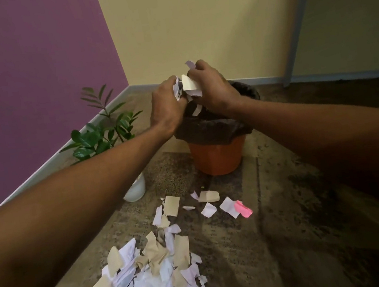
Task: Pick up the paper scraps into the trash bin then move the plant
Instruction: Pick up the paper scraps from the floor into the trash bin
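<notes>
Heap of torn white and beige paper scraps (153, 271) lies on the mottled brown floor (284, 239), lower centre. Orange plastic trash bin (217, 156) with dark liner stands at centre. Green leafy plant (103, 134) in a white pot stands centre left, beside the bin. Left hand (168, 107) and right hand (212, 88) both grip a wad of scraps (191, 85) above the bin mouth. One pink scrap (242, 209) lies below the bin

Indoor room corner: purple wall (28, 93), cream wall (201, 18), mottled floor (282, 227).
</notes>
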### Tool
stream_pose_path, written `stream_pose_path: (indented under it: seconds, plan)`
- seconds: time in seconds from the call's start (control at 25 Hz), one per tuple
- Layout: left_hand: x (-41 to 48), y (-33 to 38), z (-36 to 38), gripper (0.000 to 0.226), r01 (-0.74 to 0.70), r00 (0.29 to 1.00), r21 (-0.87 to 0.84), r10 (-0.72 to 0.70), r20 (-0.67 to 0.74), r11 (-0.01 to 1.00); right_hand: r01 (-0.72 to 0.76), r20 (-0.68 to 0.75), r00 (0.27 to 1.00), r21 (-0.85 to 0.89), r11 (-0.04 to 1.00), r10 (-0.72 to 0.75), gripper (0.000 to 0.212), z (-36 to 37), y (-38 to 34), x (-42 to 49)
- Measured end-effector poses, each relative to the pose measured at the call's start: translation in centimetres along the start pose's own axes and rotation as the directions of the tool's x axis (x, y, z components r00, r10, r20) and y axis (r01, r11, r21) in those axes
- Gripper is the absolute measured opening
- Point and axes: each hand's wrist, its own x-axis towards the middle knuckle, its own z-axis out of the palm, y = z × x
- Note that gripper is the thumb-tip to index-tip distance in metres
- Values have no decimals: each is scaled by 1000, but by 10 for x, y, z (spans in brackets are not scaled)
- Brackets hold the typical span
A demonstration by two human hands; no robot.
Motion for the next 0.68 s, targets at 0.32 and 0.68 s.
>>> stream_pose_path:
  seconds: [0.32, 0.68]
  plan:
    - [35, -6, 66, 24, 112, 990, -11, -111, 84, 994, -148, -49, 988, 9, 989, 148, 24, 21, 67, 2]
    - [39, -25, 88, 71, 267, 911, 75, -277, 306, 961, -368, 175, 906, -118, 922, 384, 76, 24, 91, 7]
